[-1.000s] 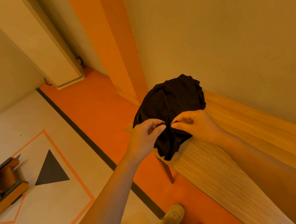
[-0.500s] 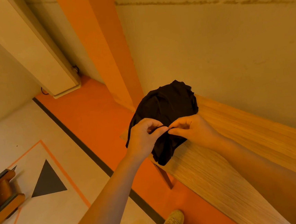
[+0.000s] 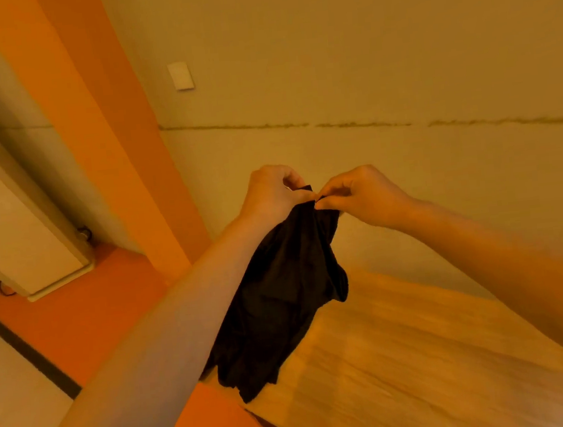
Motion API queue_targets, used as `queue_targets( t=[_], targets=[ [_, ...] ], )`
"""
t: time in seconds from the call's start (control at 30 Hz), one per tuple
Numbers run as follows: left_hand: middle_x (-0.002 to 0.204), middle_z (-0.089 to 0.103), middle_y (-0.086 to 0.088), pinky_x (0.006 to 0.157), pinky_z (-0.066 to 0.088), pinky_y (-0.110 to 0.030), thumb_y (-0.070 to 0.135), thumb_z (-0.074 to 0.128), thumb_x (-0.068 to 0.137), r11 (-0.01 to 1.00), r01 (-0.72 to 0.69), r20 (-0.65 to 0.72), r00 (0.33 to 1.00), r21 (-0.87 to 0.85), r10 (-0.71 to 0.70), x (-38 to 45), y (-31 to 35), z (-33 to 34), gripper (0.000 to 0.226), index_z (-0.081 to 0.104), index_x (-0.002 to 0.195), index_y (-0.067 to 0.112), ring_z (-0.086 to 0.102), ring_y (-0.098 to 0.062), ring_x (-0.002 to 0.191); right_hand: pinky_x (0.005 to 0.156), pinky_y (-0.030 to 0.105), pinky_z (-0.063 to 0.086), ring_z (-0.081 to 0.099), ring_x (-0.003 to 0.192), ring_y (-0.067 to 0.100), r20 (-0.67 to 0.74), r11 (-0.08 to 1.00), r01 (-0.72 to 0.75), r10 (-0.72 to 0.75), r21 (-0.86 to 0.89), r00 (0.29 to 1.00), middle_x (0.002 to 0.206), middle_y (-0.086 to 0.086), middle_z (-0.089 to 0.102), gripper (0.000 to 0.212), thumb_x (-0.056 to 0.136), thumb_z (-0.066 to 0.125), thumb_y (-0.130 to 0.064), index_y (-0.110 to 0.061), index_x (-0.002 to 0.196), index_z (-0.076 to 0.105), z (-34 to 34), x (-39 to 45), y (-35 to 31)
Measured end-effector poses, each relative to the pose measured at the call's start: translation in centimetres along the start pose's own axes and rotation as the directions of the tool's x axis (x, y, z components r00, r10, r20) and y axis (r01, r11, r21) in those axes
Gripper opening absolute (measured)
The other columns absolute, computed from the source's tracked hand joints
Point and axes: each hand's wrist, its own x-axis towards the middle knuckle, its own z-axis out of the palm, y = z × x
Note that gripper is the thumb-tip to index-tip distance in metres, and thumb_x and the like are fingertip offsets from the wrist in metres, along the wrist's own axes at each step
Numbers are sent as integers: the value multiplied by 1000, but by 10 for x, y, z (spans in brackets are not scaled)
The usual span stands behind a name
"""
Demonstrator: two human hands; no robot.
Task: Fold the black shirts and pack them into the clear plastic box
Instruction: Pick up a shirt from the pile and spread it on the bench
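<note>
A crumpled black shirt hangs in the air above the left end of the wooden table. My left hand grips its top edge with curled fingers. Right beside it, my right hand pinches the same edge between thumb and fingers. The two hands almost touch. The cloth's lower end hangs near the table's corner. The clear plastic box is not in view.
A beige wall runs behind the table, with a small white plate on it. An orange column stands at the left. Orange floor lies below, beside a white cabinet.
Both hands have lifted the shirt off the table's corner, and it now hangs from them. The view has tilted upward toward the wall.
</note>
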Motion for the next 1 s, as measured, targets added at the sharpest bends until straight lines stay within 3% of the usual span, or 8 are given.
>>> queue_targets(
  t=[0.13,0.33,0.47,0.53,0.67,0.8,1.0],
  targets=[
    [81,62,7,58,44,-10,22,83,74,994,-88,-2,996,-69,89,42,57,1,23,69,87,10,55,-2,70,72,17,52,67,74,9,-142,998,-7,-1,-56,990,81,-3,71,13,84,72,-22,-14,94,76,-68,8,-3],
    [84,68,0,72,54,-27,18,83,73,962,-88,3,996,-259,92,108,114,9,18,67,76,13,65,-13,82,63,10,51,64,59,-2,-319,995,-81,56,-66,946,81,0,69,13,84,71,-15,-7,95,74,-155,16,2],
    [87,68,-3,81,58,-32,15,81,76,930,-91,9,995,-355,101,151,127,26,15,66,77,11,68,-16,86,77,28,58,70,76,20,-417,983,-165,116,-85,902,90,10,72,13,85,71,-17,-9,95,74,-190,20,22],
    [90,69,-6,81,58,-33,16,79,78,917,-93,-5,995,-387,99,172,129,36,15,66,80,10,68,-19,90,79,31,58,71,78,24,-455,969,-227,159,-98,876,90,10,72,13,86,71,-18,-9,94,74,-208,19,38],
    [96,69,-7,84,56,-40,21,78,80,914,-113,-89,992,-389,85,215,117,50,15,66,81,12,67,-22,93,75,27,57,71,77,24,-551,926,-367,261,-89,793,88,9,72,15,86,71,-19,-8,95,74,-246,13,74],
    [88,67,-6,84,57,-44,18,80,78,904,-80,-136,990,-419,24,251,91,55,18,62,72,17,67,-26,91,63,16,51,67,69,15,-640,872,-489,363,-24,678,83,7,70,13,87,70,-18,-8,95,73,-281,-7,111],
    [82,64,-10,68,59,-23,6,78,77,868,-59,-29,998,-492,52,276,54,55,18,61,72,9,66,-24,80,76,26,57,63,48,1,-709,816,-569,464,107,532,76,11,69,13,87,69,-17,-5,92,72,-322,-53,150]
  ],
)
